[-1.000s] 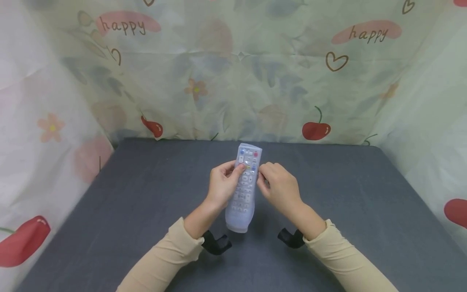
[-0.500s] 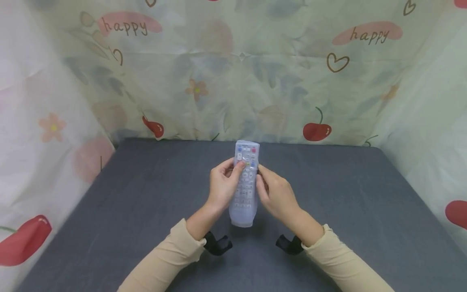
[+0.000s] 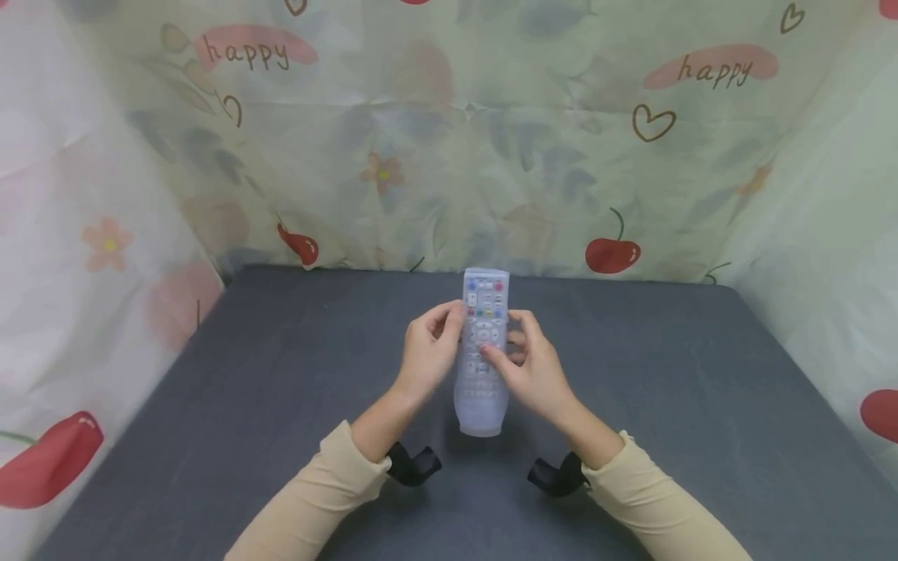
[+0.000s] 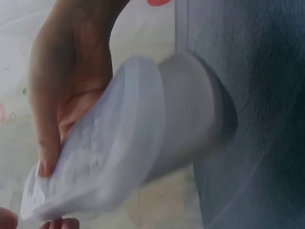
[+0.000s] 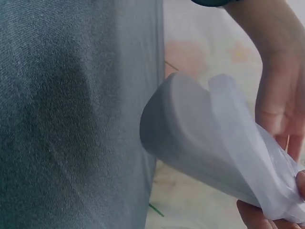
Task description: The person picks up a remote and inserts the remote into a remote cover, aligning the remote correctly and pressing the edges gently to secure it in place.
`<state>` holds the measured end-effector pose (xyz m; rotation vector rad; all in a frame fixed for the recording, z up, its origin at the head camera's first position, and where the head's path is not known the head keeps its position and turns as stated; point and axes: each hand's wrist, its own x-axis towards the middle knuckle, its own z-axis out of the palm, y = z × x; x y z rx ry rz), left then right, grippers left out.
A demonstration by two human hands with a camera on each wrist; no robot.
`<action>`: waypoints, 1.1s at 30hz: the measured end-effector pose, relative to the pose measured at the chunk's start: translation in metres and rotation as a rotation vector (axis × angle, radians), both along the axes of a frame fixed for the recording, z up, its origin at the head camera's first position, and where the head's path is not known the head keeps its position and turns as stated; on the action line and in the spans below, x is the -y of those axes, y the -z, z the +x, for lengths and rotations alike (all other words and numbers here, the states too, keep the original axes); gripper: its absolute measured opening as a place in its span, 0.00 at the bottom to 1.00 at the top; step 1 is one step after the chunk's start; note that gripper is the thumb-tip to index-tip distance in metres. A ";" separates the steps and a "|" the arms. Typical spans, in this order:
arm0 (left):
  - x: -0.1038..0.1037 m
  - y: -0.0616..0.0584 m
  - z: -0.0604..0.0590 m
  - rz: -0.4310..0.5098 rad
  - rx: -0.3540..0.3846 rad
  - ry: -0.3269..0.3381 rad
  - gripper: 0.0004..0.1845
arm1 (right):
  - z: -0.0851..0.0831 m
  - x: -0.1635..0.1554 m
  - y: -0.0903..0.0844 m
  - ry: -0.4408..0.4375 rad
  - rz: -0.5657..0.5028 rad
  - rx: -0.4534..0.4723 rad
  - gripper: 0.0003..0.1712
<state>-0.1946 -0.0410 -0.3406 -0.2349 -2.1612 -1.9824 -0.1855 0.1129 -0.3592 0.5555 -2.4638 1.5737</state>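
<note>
Both hands clamp the sleeved remote (image 3: 481, 351) above the tabletop's (image 3: 210, 405) centre: left hand (image 3: 428, 354) steadies at 9 o'clock, right hand (image 3: 536, 370) thumbs the buttons from 3 o'clock.

Remote (image 3: 481, 354) btn labels too small to read; right hand (image 3: 535, 372) covers its mid btns; wrist views blurry.

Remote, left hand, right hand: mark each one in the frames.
remote (image 3: 484, 292), head view, top button rows under the clear cover.
left hand (image 3: 426, 360), head view, back of the hand gripping the remote's left edge.
right hand (image 3: 539, 372), head view, back of the hand, thumb across the keypad.
</note>
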 end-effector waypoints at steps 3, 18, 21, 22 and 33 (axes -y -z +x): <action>0.005 -0.003 -0.001 -0.010 0.005 -0.001 0.14 | -0.001 -0.002 -0.001 0.006 -0.009 0.028 0.28; 0.000 0.004 0.004 -0.272 -0.168 -0.145 0.09 | 0.002 0.000 -0.001 0.006 -0.060 0.087 0.27; -0.001 0.003 0.004 -0.290 -0.185 -0.154 0.08 | 0.003 0.002 0.000 0.020 -0.076 0.092 0.27; -0.001 0.003 0.004 -0.297 -0.192 -0.155 0.08 | 0.003 0.003 0.000 0.026 -0.083 0.094 0.27; -0.002 -0.002 0.008 -0.348 -0.227 -0.149 0.07 | 0.005 0.008 -0.003 0.060 -0.176 0.111 0.27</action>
